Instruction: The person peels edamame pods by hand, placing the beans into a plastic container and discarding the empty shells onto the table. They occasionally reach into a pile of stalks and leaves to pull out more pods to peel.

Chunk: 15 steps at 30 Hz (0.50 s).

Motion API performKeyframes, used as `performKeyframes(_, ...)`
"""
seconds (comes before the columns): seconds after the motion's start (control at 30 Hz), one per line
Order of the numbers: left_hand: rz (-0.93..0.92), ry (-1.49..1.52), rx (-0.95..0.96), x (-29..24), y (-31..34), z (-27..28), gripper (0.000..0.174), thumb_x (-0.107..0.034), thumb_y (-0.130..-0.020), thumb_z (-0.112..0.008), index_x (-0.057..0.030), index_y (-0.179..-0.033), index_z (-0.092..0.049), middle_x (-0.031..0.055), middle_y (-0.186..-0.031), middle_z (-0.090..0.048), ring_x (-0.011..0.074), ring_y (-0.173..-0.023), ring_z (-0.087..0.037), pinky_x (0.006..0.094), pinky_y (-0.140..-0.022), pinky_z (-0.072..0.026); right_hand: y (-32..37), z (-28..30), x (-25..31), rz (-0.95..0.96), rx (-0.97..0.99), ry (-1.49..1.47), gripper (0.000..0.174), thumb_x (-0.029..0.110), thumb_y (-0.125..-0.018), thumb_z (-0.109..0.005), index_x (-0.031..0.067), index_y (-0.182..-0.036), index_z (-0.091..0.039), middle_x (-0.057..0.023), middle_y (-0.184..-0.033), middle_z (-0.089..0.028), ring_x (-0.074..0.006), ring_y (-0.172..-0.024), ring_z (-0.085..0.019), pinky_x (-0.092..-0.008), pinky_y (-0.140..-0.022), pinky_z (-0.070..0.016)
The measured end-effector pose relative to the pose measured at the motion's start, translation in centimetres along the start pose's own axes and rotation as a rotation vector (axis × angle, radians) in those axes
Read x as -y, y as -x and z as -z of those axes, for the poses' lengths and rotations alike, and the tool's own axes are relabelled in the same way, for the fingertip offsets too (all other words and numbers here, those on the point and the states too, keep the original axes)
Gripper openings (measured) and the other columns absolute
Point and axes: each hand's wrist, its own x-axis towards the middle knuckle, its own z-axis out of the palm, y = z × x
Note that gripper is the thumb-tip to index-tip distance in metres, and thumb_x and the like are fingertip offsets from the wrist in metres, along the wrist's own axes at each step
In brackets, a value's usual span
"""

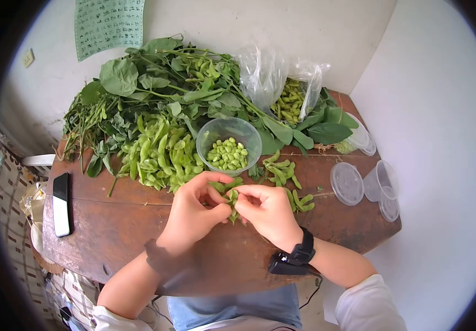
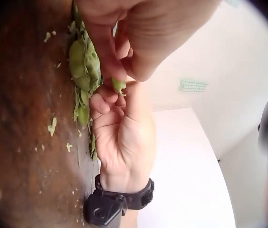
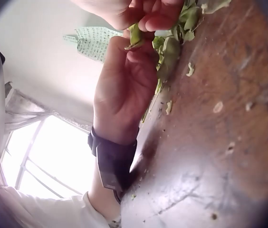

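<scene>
Over the front of the table, my left hand and right hand meet at one green soybean pod. Thumb and fingers of both hands pinch it between them, and the fingertips partly hide it. Just beyond the hands stands a clear plastic bowl with shelled green soybeans in its bottom. Several loose pods lie right of the bowl, and more pods lie under the hands. A large heap of pods sits to the left of the bowl.
Leafy soybean stalks cover the table's back, beside a clear plastic bag of pods. Clear lids and cups stand at right. A phone lies near the left edge. Small scraps dot the wooden table.
</scene>
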Motion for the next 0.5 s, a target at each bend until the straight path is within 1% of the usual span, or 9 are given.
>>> performKeyframes(0.07,0.008,0.039,-0.010,0.0,-0.1,-0.1,0.044,0.006,-0.074,-0.064,0.0001,-0.118,-0.057,0.0022,-0.075,-0.062,0.0086,-0.065,-0.062,0.0211,-0.061,-0.0494,-0.2,0.1,-0.3,-0.036,0.023,-0.069,0.020,0.000,-0.088,-0.060,-0.0059,-0.107,-0.062,0.0001,-0.076,-0.061,-0.0043,-0.063,-0.055,-0.0203,-0.056,-0.0451)
performKeyframes(0.1,0.022,0.091,-0.018,0.0,-0.1,-0.2,0.044,0.007,-0.075,-0.063,-0.0001,-0.118,-0.056,0.0021,-0.077,-0.062,0.0089,-0.066,-0.062,0.0209,-0.061,-0.0494,-0.3,0.1,0.0,-0.035,0.022,-0.075,0.020,0.000,-0.088,-0.060,-0.0059,-0.107,-0.062,0.0001,-0.076,-0.061,-0.0043,-0.063,-0.055,-0.0203,-0.056,-0.0451)
performKeyframes(0.17,0.038,0.135,-0.014,0.0,0.0,-0.2,0.043,0.007,-0.076,-0.063,-0.0005,-0.117,-0.056,0.0022,-0.078,-0.062,0.0092,-0.066,-0.062,0.0209,-0.061,-0.0499,-0.3,0.5,0.7,-0.024,0.075,-0.188,0.027,-0.002,-0.089,-0.056,-0.0039,-0.117,-0.057,0.0001,-0.080,-0.059,-0.0042,-0.066,-0.053,-0.0200,-0.058,-0.0445)
performKeyframes(0.2,0.050,0.182,-0.013,0.1,0.0,-0.2,0.042,0.007,-0.076,-0.063,-0.0009,-0.116,-0.056,0.0022,-0.080,-0.061,0.0095,-0.067,-0.062,0.0209,-0.061,-0.0504,-0.5,1.0,0.8,-0.028,0.152,-0.101,0.031,-0.004,-0.092,-0.050,-0.0016,-0.122,-0.053,-0.0027,-0.087,-0.061,-0.0065,-0.067,-0.054,-0.0209,-0.060,-0.0455)
performKeyframes(0.23,0.051,0.182,-0.009,0.1,0.0,-0.1,0.042,0.007,-0.076,-0.063,-0.0009,-0.116,-0.056,0.0022,-0.080,-0.061,0.0095,-0.067,-0.062,0.0209,-0.061,-0.0504,-0.4,1.2,0.8,-0.029,0.147,-0.102,0.031,-0.004,-0.092,-0.050,-0.0016,-0.122,-0.053,-0.0027,-0.087,-0.061,-0.0065,-0.067,-0.054,-0.0209,-0.060,-0.0455)
performKeyframes(0.3,0.092,0.232,0.020,0.3,0.1,0.2,0.039,0.007,-0.077,-0.063,-0.0013,-0.114,-0.055,0.0019,-0.080,-0.061,0.0096,-0.068,-0.062,0.0216,-0.062,-0.0522,-0.5,1.3,0.9,-0.118,0.211,-0.246,0.025,-0.004,-0.092,-0.049,-0.0019,-0.116,-0.053,-0.0039,-0.090,-0.060,-0.0080,-0.069,-0.055,-0.0231,-0.061,-0.0465)
performKeyframes(0.4,0.091,0.292,0.042,-0.2,0.2,0.1,0.035,0.008,-0.079,-0.063,-0.0011,-0.112,-0.055,0.0018,-0.079,-0.061,0.0097,-0.069,-0.062,0.0225,-0.063,-0.0534,-0.3,1.2,1.2,-0.180,0.195,-0.395,0.021,-0.004,-0.091,-0.048,-0.0011,-0.112,-0.052,-0.0051,-0.091,-0.060,-0.0098,-0.071,-0.055,-0.0251,-0.062,-0.0471)
performKeyframes(0.43,0.095,0.294,0.051,-0.2,0.2,0.0,0.035,0.008,-0.079,-0.063,-0.0011,-0.112,-0.055,0.0018,-0.079,-0.061,0.0097,-0.069,-0.062,0.0225,-0.063,-0.0534,-0.4,1.2,1.1,-0.182,0.186,-0.396,0.021,-0.004,-0.091,-0.048,-0.0011,-0.112,-0.052,-0.0051,-0.091,-0.060,-0.0098,-0.071,-0.055,-0.0251,-0.062,-0.0471)
performKeyframes(0.5,0.032,0.277,0.039,-0.1,0.2,0.0,0.032,0.008,-0.080,-0.061,-0.0002,-0.111,-0.056,0.0022,-0.081,-0.061,0.0097,-0.070,-0.062,0.0228,-0.063,-0.0534,-0.7,1.0,0.8,-0.173,0.183,-0.483,0.018,0.000,-0.090,-0.052,-0.0012,-0.108,-0.052,-0.0031,-0.083,-0.059,-0.0092,-0.066,-0.054,-0.0234,-0.059,-0.0445)
